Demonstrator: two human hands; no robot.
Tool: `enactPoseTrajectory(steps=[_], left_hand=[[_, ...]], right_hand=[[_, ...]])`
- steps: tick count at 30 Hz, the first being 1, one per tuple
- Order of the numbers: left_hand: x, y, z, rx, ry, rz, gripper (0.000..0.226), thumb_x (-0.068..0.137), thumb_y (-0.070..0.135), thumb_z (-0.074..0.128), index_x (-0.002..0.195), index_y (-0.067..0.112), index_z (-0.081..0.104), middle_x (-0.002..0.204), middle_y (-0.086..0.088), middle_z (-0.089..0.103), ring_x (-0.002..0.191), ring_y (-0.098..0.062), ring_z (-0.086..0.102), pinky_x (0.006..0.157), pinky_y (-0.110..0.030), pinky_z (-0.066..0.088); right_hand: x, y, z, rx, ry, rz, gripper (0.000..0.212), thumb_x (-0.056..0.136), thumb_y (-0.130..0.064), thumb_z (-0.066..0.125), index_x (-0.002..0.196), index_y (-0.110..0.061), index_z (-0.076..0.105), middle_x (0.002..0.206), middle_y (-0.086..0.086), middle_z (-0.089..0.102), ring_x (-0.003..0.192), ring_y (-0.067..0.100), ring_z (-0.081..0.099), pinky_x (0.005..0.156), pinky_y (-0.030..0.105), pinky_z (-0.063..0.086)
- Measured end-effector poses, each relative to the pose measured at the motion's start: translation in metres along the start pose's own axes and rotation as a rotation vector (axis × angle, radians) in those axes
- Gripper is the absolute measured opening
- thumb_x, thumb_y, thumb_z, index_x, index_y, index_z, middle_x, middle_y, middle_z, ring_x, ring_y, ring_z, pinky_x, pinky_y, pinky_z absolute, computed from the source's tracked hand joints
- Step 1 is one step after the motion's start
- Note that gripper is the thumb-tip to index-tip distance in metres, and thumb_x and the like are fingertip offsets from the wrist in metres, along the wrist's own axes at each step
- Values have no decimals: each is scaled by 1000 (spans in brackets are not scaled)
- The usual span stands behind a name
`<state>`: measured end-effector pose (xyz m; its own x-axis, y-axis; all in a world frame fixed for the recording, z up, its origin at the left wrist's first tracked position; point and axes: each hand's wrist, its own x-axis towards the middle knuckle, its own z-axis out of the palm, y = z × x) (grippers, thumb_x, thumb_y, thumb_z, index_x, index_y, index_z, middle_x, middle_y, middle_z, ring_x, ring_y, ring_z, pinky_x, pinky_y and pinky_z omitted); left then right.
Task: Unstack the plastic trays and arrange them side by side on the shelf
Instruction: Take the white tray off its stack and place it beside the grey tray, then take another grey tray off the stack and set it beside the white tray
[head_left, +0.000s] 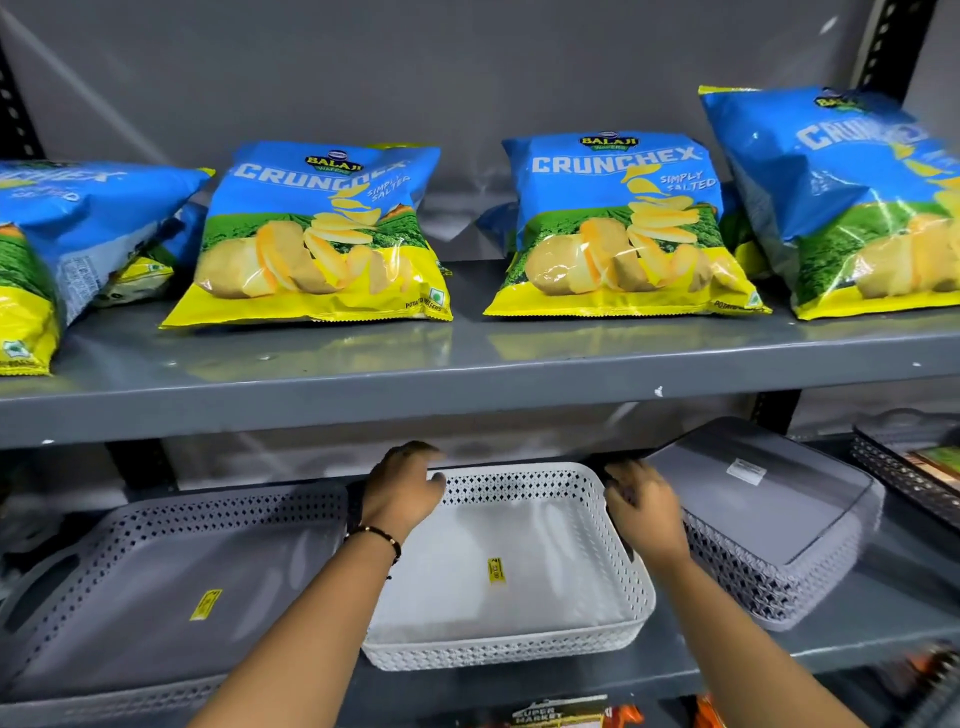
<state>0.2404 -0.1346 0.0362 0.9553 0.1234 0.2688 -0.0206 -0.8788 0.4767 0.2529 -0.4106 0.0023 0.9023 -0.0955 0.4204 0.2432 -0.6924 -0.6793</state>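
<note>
Lighting was bright and even on the upper shelf, apparently from overhead and in front. Glare streaked the glossy chip bags, and their reflections showed on the shelf surface. The lower shelf sat in shadow beneath it. Wide-angle distortion bowed the shelf edges. Blur softened the far-left and far-right bags and the bottom corners.

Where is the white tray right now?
The white tray sits on the lower shelf, centre of the head view, between the grey tray on its left and the tilted grey stack on its right.
</note>
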Motion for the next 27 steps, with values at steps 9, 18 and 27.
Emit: enactPoseTrajectory(steps=[9, 18, 27], left_hand=[[-26, 142, 33, -307, 197, 151, 29, 84, 20, 54, 109, 22, 68, 104, -6, 74, 96, -28, 67, 83, -34, 55], [-66, 234, 145, -521, -141, 57, 57, 83, 20, 62, 136, 19, 42, 142, -5, 42, 128, -25, 43, 103, -37, 42], [-72, 317, 221, -390, -133, -310, 82, 83, 42, 57, 149, 21, 14, 159, -6, 6, 145, -29, 10, 116, -41, 21]], right_hand=[[-13, 21, -44, -49, 374, -48, 33, 78, -27, 40, 86, -5, 62, 86, 13, 61, 87, 30, 50, 74, 31, 34], [-22, 133, -124, -106, 280, 122, 28, 86, -8, 55, 114, -7, 58, 111, 13, 61, 109, 31, 47, 88, 44, 43], [40, 245, -191, -155, -84, 232, 57, 90, -27, 54, 140, -12, 33, 150, 11, 31, 137, 31, 23, 111, 43, 29]])
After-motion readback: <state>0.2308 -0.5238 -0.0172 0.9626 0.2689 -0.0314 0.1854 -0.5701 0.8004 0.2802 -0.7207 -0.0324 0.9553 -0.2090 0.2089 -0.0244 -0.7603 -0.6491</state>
